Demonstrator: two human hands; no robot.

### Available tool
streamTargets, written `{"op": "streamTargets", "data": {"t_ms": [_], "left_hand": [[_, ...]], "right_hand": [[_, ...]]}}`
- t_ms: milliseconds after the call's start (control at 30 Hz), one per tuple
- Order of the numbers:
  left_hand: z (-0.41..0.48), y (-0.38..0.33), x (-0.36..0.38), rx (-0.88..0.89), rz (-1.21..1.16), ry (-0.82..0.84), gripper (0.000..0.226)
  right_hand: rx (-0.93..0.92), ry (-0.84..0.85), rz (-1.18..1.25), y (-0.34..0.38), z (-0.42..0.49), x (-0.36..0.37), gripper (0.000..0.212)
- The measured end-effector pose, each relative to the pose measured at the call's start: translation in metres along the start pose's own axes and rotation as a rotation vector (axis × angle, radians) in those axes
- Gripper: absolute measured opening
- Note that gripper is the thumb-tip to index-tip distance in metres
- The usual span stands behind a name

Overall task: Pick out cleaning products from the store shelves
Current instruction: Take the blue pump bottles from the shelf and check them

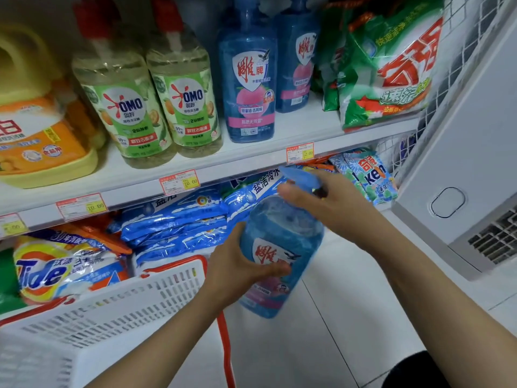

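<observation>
A blue dish-soap bottle with a pump top and a red-and-white shield label is held tilted in front of the lower shelf. My left hand grips its body from the left, the thumb lying across the label. My right hand is curled round the neck and pump at the top. Two more blue bottles of the same kind stand on the upper shelf. A white shopping basket with a red rim and handle hangs at the lower left, near my left forearm.
Two OMO bottles and a yellow jug stand left on the upper shelf, a green powder bag right. Below lie blue bags and a Tide bag. A white freezer cabinet stands right.
</observation>
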State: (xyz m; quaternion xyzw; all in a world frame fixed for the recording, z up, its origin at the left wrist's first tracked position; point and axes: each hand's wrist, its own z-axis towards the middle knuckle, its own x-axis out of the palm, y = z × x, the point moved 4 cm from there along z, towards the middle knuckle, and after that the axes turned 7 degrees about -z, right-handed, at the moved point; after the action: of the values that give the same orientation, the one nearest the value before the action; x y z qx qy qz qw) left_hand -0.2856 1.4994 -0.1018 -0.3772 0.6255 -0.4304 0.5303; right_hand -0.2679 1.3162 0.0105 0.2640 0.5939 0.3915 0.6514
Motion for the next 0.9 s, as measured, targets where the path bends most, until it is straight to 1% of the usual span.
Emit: {"op": "streamTargets", "data": {"t_ms": [33, 100, 167, 233, 333, 400, 467, 600, 767, 900], "left_hand": [[-0.002, 0.001, 0.002, 0.004, 0.040, -0.029, 0.086], [-0.005, 0.007, 0.008, 0.012, 0.084, -0.052, 0.087], [-0.003, 0.016, 0.013, 0.001, 0.033, 0.003, 0.087], [0.003, 0.024, 0.014, -0.043, -0.090, 0.108, 0.078], [0.011, 0.035, 0.018, -0.111, -0.178, 0.238, 0.071], [0.017, 0.044, 0.028, -0.110, -0.198, 0.254, 0.071], [0.023, 0.057, 0.044, -0.106, -0.217, 0.258, 0.072], [0.031, 0.090, 0.089, -0.180, -0.295, 0.260, 0.061], [0.028, 0.128, 0.147, -0.227, -0.202, 0.221, 0.062], [0.023, 0.146, 0.178, -0.269, -0.099, 0.227, 0.061]], "right_hand": [[0.033, 0.019, -0.054, -0.009, -0.005, 0.002, 0.035], [0.071, 0.049, -0.072, -0.020, -0.005, 0.010, 0.027], [0.060, 0.062, -0.066, -0.028, -0.002, 0.015, 0.021], [0.004, 0.096, -0.095, -0.037, 0.002, 0.018, 0.018], [-0.056, 0.213, -0.222, -0.056, 0.009, 0.023, 0.021], [-0.090, 0.296, -0.294, -0.073, 0.010, 0.028, 0.024], [-0.113, 0.336, -0.316, -0.095, 0.009, 0.031, 0.025], [-0.031, 0.367, -0.312, -0.158, 0.000, 0.032, 0.028], [0.035, 0.424, -0.305, -0.226, -0.029, 0.037, 0.036], [0.048, 0.457, -0.252, -0.254, -0.048, 0.034, 0.035]]}}
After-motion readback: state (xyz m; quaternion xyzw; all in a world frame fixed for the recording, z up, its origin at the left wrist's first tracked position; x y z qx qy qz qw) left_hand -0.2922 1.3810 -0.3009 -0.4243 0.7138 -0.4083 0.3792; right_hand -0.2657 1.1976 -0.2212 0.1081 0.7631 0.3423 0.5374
